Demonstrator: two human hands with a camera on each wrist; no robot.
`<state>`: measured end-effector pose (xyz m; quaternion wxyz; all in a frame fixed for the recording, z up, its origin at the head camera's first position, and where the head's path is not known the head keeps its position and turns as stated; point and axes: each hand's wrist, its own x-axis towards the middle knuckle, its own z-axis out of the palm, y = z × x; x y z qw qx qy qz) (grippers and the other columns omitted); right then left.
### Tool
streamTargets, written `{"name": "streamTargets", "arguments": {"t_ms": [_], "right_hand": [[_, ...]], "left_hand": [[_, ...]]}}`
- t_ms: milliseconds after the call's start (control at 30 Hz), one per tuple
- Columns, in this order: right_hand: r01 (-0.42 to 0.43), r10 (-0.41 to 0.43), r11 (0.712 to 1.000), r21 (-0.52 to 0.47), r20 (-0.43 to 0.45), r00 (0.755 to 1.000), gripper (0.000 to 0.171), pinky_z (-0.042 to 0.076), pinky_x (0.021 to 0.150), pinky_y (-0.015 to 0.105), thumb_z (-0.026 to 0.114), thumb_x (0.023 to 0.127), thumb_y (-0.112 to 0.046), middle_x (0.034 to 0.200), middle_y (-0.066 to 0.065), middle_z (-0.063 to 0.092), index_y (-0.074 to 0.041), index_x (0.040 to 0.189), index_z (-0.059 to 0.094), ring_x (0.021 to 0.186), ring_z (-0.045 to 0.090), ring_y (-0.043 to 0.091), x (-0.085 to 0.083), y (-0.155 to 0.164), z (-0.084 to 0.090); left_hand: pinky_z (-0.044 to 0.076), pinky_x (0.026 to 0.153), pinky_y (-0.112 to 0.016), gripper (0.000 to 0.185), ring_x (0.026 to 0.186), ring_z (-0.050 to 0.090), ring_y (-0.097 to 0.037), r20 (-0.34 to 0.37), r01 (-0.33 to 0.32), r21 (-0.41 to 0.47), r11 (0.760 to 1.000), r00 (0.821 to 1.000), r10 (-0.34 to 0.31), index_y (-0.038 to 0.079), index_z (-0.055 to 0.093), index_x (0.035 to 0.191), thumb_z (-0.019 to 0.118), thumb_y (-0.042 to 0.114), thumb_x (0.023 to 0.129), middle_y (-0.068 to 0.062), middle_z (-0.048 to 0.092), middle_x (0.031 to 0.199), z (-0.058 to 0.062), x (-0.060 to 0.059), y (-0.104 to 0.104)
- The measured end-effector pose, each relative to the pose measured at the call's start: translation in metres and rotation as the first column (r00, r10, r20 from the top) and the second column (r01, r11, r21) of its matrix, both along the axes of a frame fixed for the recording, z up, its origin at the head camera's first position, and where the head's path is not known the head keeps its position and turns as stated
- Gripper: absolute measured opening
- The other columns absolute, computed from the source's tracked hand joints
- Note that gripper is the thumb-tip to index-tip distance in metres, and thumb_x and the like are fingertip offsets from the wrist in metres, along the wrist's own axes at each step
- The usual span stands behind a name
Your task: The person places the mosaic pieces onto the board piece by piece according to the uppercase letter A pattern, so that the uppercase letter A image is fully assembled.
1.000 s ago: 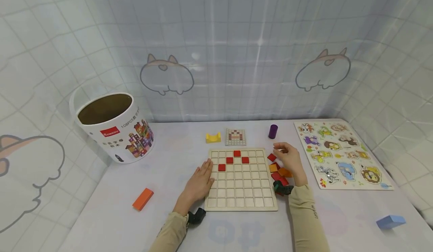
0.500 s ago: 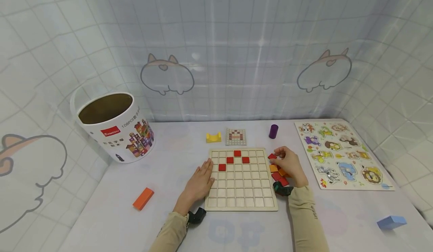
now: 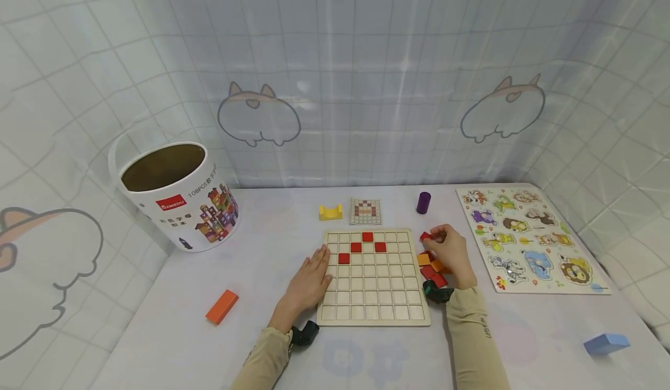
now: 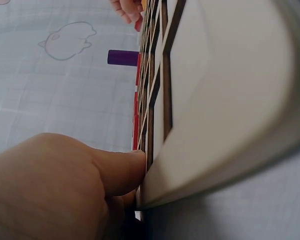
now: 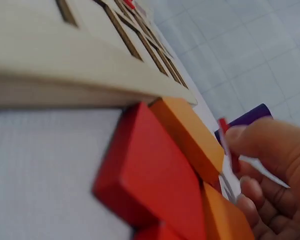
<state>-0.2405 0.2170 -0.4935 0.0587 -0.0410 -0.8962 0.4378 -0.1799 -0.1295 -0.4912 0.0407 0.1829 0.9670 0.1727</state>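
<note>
My right hand pinches a red square tile between thumb and fingertips, just past the wooden grid board's right edge. In the right wrist view the tile stands on edge in that pinch. Below this hand lies a loose pile of red tiles and orange tiles, partly hidden by it. My left hand rests with straight fingers along the left edge of the grid board. Its thumb touches the board's edge in the left wrist view. Several red tiles sit in the board's upper cells.
Behind the board lie a pattern card, a yellow block and a purple cylinder. An animal puzzle board is at right, a blue block nearer. At left are a white bucket and an orange block.
My right hand has come down to a red tile at the pile's far end, taken it in a pinch and lifted it slightly. My left hand stays in place.
</note>
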Motion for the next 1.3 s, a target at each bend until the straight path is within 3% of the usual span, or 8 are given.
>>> {"name": "streamTargets", "arguments": {"t_ms": [200, 467, 633, 767, 967, 1300], "right_hand": [[0.010, -0.009, 0.999, -0.047, 0.026, 1.000, 0.031, 0.045, 0.068, 0.021, 0.066, 0.091, -0.019, 0.106, 0.020, 0.061, 0.000, 0.113, 0.056, 0.092, 0.056, 0.027, 0.001, -0.001, 0.007], [-0.001, 0.001, 0.999, -0.047, -0.010, 1.000, 0.028, 0.045, 0.070, 0.024, 0.064, 0.092, -0.018, 0.106, 0.018, 0.062, -0.002, 0.114, 0.058, 0.093, 0.055, 0.027, 0.001, -0.005, 0.016], [-0.056, 0.054, 0.996, -0.067, -0.033, 0.998, 0.027, 0.047, 0.070, 0.024, 0.064, 0.092, -0.016, 0.107, 0.020, 0.063, 0.000, 0.113, 0.058, 0.094, 0.057, 0.030, 0.001, -0.014, 0.019], [-0.105, 0.101, 0.990, -0.094, -0.052, 0.994, 0.024, 0.051, 0.061, 0.021, 0.065, 0.091, -0.013, 0.101, 0.020, 0.062, 0.001, 0.110, 0.059, 0.090, 0.058, 0.029, 0.001, -0.028, 0.020], [-0.199, 0.194, 0.978, -0.064, -0.077, 0.978, 0.020, 0.048, 0.070, 0.026, 0.067, 0.090, -0.013, 0.099, 0.015, 0.064, -0.003, 0.106, 0.061, 0.090, 0.059, 0.026, 0.002, -0.054, 0.022], [-0.295, 0.285, 0.952, -0.079, -0.112, 0.952, 0.015, 0.049, 0.071, 0.026, 0.069, 0.088, -0.010, 0.093, 0.011, 0.064, -0.004, 0.101, 0.063, 0.081, 0.057, 0.018, 0.006, -0.093, 0.022]], "left_hand": [[0.021, 0.120, -0.052, 0.060, 0.149, 0.021, -0.035, 0.003, -0.002, 0.000, 1.000, 1.000, 0.002, -0.005, 0.023, 0.151, 0.043, 0.021, 0.102, -0.018, 0.020, 0.161, 0.000, 0.000, 0.000], [0.020, 0.121, -0.051, 0.060, 0.149, 0.020, -0.034, 0.006, -0.006, -0.004, 1.000, 1.000, 0.006, -0.005, 0.022, 0.151, 0.043, 0.022, 0.102, -0.018, 0.020, 0.161, -0.001, 0.000, 0.000], [0.021, 0.121, -0.052, 0.060, 0.149, 0.021, -0.034, 0.007, -0.011, 0.000, 1.000, 1.000, 0.011, -0.005, 0.022, 0.151, 0.043, 0.022, 0.102, -0.018, 0.020, 0.161, 0.000, 0.000, 0.000], [0.021, 0.120, -0.052, 0.060, 0.149, 0.021, -0.034, -0.001, -0.008, 0.002, 1.000, 1.000, 0.008, -0.005, 0.023, 0.151, 0.043, 0.021, 0.102, -0.018, 0.021, 0.161, 0.000, 0.000, 0.000], [0.021, 0.120, -0.052, 0.060, 0.149, 0.021, -0.034, -0.002, -0.007, 0.002, 1.000, 1.000, 0.007, -0.005, 0.023, 0.151, 0.044, 0.022, 0.102, -0.018, 0.020, 0.161, -0.001, 0.000, 0.000], [0.020, 0.121, -0.052, 0.060, 0.149, 0.020, -0.034, 0.007, -0.006, 0.001, 1.000, 1.000, 0.006, -0.004, 0.022, 0.152, 0.043, 0.022, 0.102, -0.018, 0.019, 0.161, 0.000, 0.000, 0.000]]}}
